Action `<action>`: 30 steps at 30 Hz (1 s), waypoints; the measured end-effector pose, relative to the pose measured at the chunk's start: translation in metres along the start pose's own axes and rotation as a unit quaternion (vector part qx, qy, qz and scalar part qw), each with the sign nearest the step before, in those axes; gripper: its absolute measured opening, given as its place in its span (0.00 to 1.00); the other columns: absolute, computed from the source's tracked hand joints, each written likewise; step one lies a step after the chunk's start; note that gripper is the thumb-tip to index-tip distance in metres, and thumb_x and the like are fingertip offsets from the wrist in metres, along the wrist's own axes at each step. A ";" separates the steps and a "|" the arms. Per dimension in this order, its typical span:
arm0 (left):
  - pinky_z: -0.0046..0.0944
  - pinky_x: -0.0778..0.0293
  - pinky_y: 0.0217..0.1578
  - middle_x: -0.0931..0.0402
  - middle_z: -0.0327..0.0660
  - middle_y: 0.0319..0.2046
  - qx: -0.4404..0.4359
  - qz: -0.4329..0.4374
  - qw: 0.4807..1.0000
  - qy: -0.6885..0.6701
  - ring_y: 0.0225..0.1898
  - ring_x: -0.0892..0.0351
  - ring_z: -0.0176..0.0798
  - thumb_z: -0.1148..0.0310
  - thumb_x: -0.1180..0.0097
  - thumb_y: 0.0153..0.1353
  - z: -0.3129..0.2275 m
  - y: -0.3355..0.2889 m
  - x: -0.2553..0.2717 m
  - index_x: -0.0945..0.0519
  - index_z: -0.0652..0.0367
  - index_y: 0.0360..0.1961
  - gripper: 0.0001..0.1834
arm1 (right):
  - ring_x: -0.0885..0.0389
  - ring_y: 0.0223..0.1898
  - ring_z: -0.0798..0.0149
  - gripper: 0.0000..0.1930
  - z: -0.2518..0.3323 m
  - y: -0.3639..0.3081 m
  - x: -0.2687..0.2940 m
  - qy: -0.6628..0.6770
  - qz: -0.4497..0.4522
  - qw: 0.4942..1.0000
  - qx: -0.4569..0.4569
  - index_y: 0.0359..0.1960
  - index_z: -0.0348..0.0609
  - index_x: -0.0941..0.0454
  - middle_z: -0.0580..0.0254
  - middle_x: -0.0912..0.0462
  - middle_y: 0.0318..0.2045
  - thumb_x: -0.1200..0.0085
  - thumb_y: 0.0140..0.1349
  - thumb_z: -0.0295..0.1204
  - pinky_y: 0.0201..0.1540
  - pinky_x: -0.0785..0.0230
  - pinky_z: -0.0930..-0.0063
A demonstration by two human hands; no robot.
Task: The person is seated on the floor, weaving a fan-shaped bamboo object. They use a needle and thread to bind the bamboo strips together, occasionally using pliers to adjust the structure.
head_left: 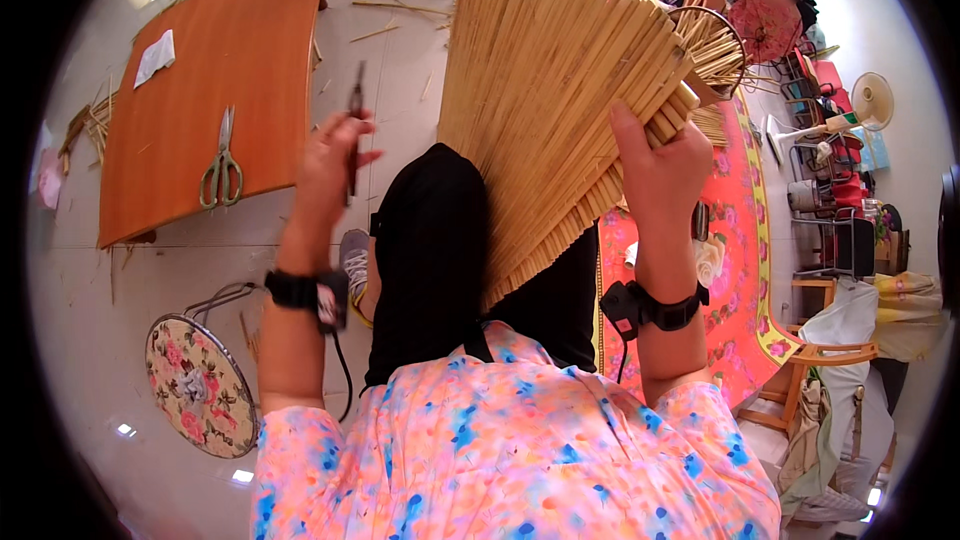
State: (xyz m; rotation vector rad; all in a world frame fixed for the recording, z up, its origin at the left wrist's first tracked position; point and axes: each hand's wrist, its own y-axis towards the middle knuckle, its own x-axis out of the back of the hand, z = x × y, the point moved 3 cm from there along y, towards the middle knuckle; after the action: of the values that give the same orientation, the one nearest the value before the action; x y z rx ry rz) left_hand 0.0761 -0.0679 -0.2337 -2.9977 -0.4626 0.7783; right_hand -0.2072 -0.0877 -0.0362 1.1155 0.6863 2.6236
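A wide fan-shaped sheet of pale straw-coloured reed strips (560, 90) rests across my lap, its strips laid tightly side by side. My right hand (665, 165) grips its right edge, thumb on top, where thicker rolled ends (670, 115) stick out. To the left of the sheet, apart from it, my left hand (328, 165) is raised and closed around a slim dark tool (357, 100) pointing away from me. Motion blurs the tool, so its exact kind is unclear. Green-handled scissors (222, 165) lie on the orange-brown board (240, 60) left of that hand.
On the board is a white tissue (155, 57). A round floral stool (200, 385) stands at the lower left. Right of my legs spreads a red floral cloth (735, 270). A basket of cut strips (715, 50), another person (765, 20) and a standing fan (870, 100) are beyond.
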 end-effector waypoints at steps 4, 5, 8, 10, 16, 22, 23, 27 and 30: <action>0.36 0.31 0.45 0.31 0.44 0.41 -0.218 0.188 0.938 0.192 0.45 0.28 0.41 0.75 0.40 0.53 -0.028 -0.068 -0.095 0.27 0.62 0.28 0.07 | 0.19 0.28 0.73 0.15 0.000 0.003 -0.003 0.019 -0.003 1.000 -0.011 0.33 0.32 0.18 0.63 0.16 0.26 0.36 0.55 0.36 0.33 0.28 0.74; 0.35 0.31 0.44 0.31 0.48 0.42 -0.243 0.198 0.918 0.243 0.43 0.27 0.44 0.75 0.38 0.50 -0.027 -0.079 -0.107 0.26 0.62 0.27 0.08 | 0.19 0.28 0.73 0.15 0.001 0.003 -0.003 0.028 -0.004 0.999 -0.014 0.34 0.32 0.17 0.63 0.15 0.26 0.36 0.55 0.35 0.33 0.28 0.75; 0.37 0.29 0.41 0.33 0.51 0.45 -0.318 0.191 0.895 0.249 0.42 0.28 0.47 0.77 0.37 0.46 -0.019 -0.093 -0.139 0.29 0.63 0.24 0.11 | 0.20 0.28 0.74 0.15 0.005 0.002 -0.007 0.043 0.001 0.999 -0.011 0.35 0.32 0.17 0.64 0.15 0.26 0.36 0.56 0.35 0.33 0.28 0.75; 0.37 0.28 0.40 0.33 0.51 0.45 -0.334 0.171 0.889 0.261 0.41 0.27 0.47 0.78 0.37 0.46 -0.019 -0.096 -0.147 0.28 0.63 0.24 0.09 | 0.20 0.28 0.75 0.14 0.006 0.002 -0.010 0.057 0.004 0.998 -0.009 0.35 0.32 0.17 0.64 0.16 0.26 0.36 0.56 0.34 0.33 0.28 0.76; 0.36 0.27 0.36 0.35 0.50 0.46 -0.376 0.138 0.872 0.281 0.37 0.26 0.45 0.78 0.37 0.46 -0.015 -0.094 -0.156 0.23 0.63 0.29 0.08 | 0.21 0.27 0.76 0.13 0.004 0.006 -0.009 0.051 -0.001 0.999 0.002 0.35 0.32 0.17 0.65 0.16 0.26 0.37 0.57 0.33 0.32 0.28 0.76; 0.42 0.25 0.41 0.34 0.53 0.44 -0.375 0.133 0.864 0.307 0.39 0.26 0.52 0.76 0.36 0.45 -0.022 -0.098 -0.160 0.23 0.63 0.29 0.09 | 0.17 0.27 0.73 0.14 0.003 0.005 -0.011 0.066 -0.003 0.998 -0.004 0.35 0.33 0.17 0.61 0.14 0.26 0.37 0.54 0.33 0.32 0.25 0.75; 0.44 0.24 0.42 0.33 0.55 0.42 -0.378 0.129 0.863 0.310 0.41 0.26 0.55 0.75 0.36 0.46 -0.023 -0.098 -0.160 0.23 0.63 0.29 0.10 | 0.15 0.27 0.71 0.14 0.002 0.005 -0.012 0.068 -0.002 0.998 -0.014 0.36 0.33 0.17 0.58 0.13 0.26 0.37 0.53 0.33 0.33 0.24 0.75; 0.43 0.25 0.38 0.33 0.54 0.42 -0.371 0.137 0.869 0.299 0.38 0.26 0.53 0.77 0.37 0.45 -0.015 -0.096 -0.162 0.23 0.64 0.29 0.09 | 0.15 0.26 0.71 0.14 0.006 0.004 -0.012 0.071 -0.007 0.997 -0.001 0.35 0.33 0.16 0.58 0.14 0.25 0.37 0.53 0.34 0.31 0.24 0.74; 0.39 0.27 0.36 0.34 0.52 0.44 -0.373 0.144 0.863 0.309 0.35 0.25 0.47 0.80 0.37 0.44 -0.014 -0.095 -0.163 0.23 0.66 0.29 0.10 | 0.15 0.25 0.69 0.14 0.009 0.002 -0.013 0.058 -0.007 0.998 -0.003 0.34 0.34 0.16 0.57 0.14 0.23 0.37 0.53 0.35 0.30 0.24 0.73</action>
State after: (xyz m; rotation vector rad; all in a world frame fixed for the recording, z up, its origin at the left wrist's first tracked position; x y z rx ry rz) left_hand -0.0800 -0.0226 -0.1362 -3.7862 -0.3309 -0.5542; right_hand -0.1913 -0.0912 -0.0381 0.9582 0.7060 2.6932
